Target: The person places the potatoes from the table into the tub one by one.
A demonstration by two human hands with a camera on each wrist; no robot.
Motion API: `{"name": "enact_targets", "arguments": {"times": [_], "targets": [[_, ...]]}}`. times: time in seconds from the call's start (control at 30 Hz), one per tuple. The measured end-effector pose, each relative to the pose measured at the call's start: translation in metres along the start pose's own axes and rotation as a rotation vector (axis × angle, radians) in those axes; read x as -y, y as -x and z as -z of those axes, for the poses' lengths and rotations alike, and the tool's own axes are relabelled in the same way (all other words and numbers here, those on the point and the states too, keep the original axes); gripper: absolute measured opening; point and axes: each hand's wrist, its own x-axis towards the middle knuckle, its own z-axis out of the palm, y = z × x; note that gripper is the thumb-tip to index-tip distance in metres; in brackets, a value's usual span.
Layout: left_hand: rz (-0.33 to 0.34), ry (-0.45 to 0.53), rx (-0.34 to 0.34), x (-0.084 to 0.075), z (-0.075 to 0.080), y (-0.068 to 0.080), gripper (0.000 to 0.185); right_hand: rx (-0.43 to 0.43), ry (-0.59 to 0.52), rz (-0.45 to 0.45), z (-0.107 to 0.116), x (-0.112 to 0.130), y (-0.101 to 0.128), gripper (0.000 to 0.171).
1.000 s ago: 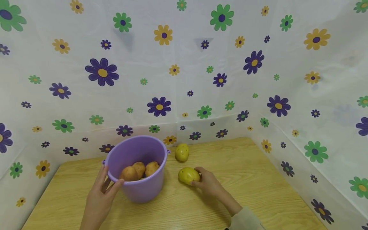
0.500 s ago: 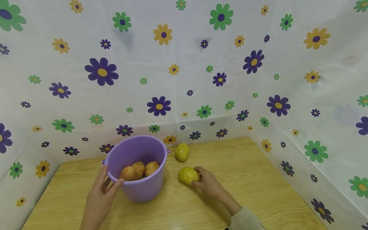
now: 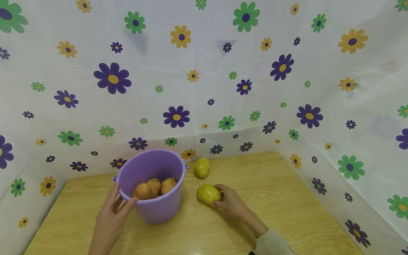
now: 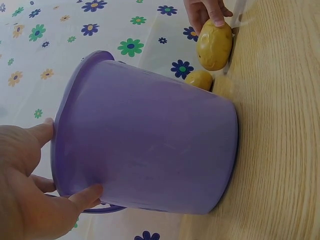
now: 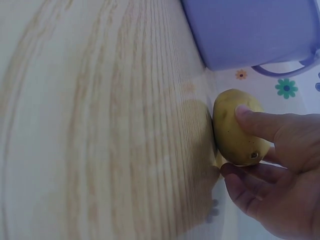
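A purple bucket (image 3: 159, 211) stands upright on the wooden table, several brown potatoes (image 3: 143, 191) lying inside it. At its near left rim, my left hand (image 3: 109, 216) holds it with thumb and fingers spread along the edge; the left wrist view shows fingertips against the outer wall. To the right of the bucket, my right hand (image 3: 232, 204) holds a yellow potato (image 3: 206, 194) at its right end. In the right wrist view the thumb (image 5: 260, 122) lies on this potato and the fingers are curled by its end. It appears to rest on the table.
Farther back, beside the bucket, sits a second yellow potato (image 3: 202, 168). The wooden table (image 3: 261, 177) backs onto a white flower-printed sheet (image 3: 197, 71), which also rises at the left and right sides. The bucket's handle (image 5: 280, 72) hangs at its side.
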Motion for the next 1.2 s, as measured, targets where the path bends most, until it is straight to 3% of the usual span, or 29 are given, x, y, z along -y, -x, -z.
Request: {"name": "enact_targets", "arguments": {"times": [0.4, 0.67, 0.93, 1.2], "targets": [[0.044, -0.022, 0.021, -0.0001, 0.0017, -0.0019, 0.089, -0.001, -0.058, 0.006, 0.0005, 0.0026, 0.0002, 0.058], [0.032, 0.004, 0.019, -0.0010, 0.0016, -0.0009, 0.089, -0.022, -0.069, -0.001, -0.0004, 0.0022, 0.0004, 0.057], [-0.031, 0.065, -0.008, 0.0015, -0.0013, -0.0016, 0.085, -0.047, -0.098, -0.021, 0.0016, 0.0034, 0.0026, 0.057], [-0.018, 0.058, -0.005, 0.0013, -0.0008, -0.0005, 0.087, -0.060, -0.108, -0.005, 0.0081, 0.0085, 0.0020, 0.058]]}}
